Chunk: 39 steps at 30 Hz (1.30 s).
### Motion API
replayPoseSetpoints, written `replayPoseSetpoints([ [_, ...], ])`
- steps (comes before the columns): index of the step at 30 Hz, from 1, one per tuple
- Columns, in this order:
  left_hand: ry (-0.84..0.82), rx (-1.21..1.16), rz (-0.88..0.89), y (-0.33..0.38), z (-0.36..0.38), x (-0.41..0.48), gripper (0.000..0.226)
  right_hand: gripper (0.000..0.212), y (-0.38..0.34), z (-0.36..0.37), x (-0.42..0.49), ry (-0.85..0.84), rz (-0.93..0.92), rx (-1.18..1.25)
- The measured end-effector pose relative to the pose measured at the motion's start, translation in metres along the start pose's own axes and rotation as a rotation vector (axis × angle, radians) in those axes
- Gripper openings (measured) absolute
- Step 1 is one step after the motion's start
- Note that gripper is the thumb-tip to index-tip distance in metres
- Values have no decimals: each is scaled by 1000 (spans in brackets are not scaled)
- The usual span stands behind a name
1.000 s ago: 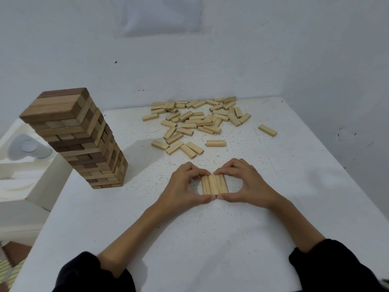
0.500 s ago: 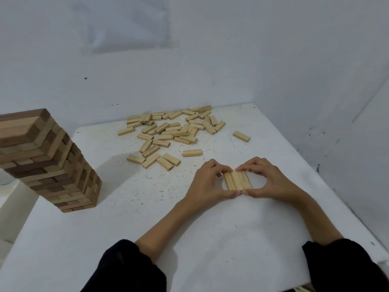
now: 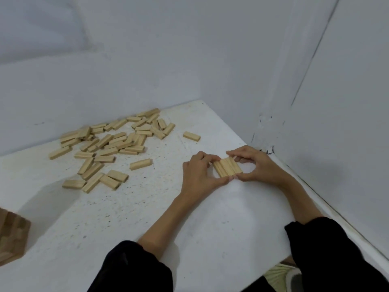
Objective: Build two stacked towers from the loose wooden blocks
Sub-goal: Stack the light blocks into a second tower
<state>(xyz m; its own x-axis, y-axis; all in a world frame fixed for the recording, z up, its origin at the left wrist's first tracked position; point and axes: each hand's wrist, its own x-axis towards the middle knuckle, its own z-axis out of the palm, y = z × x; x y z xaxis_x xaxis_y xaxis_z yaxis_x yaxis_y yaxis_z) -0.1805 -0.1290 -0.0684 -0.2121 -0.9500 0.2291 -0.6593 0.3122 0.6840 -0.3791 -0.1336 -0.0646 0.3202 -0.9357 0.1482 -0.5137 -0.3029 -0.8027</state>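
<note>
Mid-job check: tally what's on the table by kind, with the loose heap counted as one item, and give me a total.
Row blocks, held side by side: 3
Loose heap, counted as one: 1
Stacked tower, cut off at the left edge: 1
Hands, left hand and right hand: 2
Total: 7

Row (image 3: 227, 167): three pale blocks lying flat, long sides touching, near the right edge of the worktop (image 3: 210, 228). Your left hand (image 3: 197, 175) and right hand (image 3: 255, 165) pinch its ends.
Pile (image 3: 117, 142): loose pale blocks scattered flat, far left.
Tower (image 3: 11, 237): mixed brown tones, only a corner in view at the left edge.
</note>
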Motion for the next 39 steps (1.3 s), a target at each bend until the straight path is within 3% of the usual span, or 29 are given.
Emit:
replayPoseSetpoints([
  [6, 9, 40, -11, -2, 4, 2, 56, 71, 4, 2, -2, 52, 11, 68],
  [22, -13, 81, 14, -6, 6, 1, 58, 52, -3, 3, -5, 84, 109, 136],
  [28, -54, 14, 10, -6, 3, -3, 81, 57, -10, 3, -7, 108, 129, 195],
  [33, -39, -97, 49, -11, -22, -11, 67, 52, -16, 10, -9, 244, 95, 258],
  [36, 71, -98, 97, -31, -51, -21, 41, 42, -27, 27, -3, 327, -13, 195],
  [39, 205, -51, 83, -64, -81, -33, 38, 30, -44, 64, 12, 388, -47, 191],
])
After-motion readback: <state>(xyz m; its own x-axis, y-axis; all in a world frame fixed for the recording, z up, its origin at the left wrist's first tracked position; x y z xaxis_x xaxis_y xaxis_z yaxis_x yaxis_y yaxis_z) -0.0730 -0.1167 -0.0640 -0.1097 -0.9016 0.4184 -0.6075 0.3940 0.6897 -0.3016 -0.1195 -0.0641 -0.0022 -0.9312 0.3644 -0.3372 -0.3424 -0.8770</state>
